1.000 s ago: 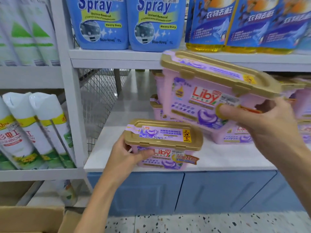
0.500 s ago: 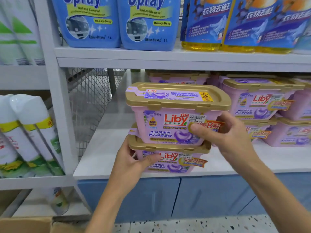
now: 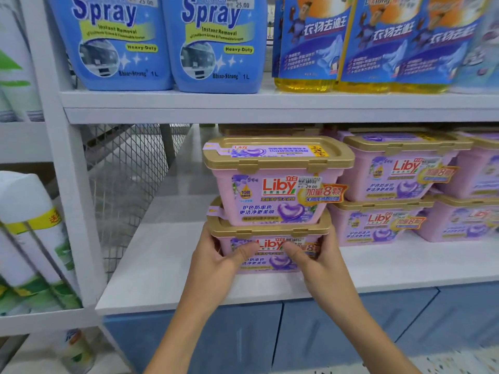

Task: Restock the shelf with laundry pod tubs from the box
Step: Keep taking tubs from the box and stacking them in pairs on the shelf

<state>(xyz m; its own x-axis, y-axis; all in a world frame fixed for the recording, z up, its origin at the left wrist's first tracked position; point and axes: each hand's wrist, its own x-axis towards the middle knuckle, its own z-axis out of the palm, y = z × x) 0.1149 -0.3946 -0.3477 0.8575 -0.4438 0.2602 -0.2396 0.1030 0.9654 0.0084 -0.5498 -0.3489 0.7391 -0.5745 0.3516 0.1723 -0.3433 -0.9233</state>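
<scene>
My right hand [image 3: 321, 265] has let go of the upper tub [image 3: 275, 184], now seated on the lower tub [image 3: 270, 263], and with my left hand [image 3: 216, 263] grips that lower tub near the shelf [image 3: 162, 265] front (stocked tubs [image 3: 391, 171] at 3 o'clock), so I judge the stack ready to push back.

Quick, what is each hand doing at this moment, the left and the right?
Left hand: grips the lower tub at its left end.
Right hand: grips the same tub at its right end.

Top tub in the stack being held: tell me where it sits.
In the head view, centre frame, the top tub rests on the lower tub, gripped by the left hand and right hand, just left of the shelved stacks.
</scene>
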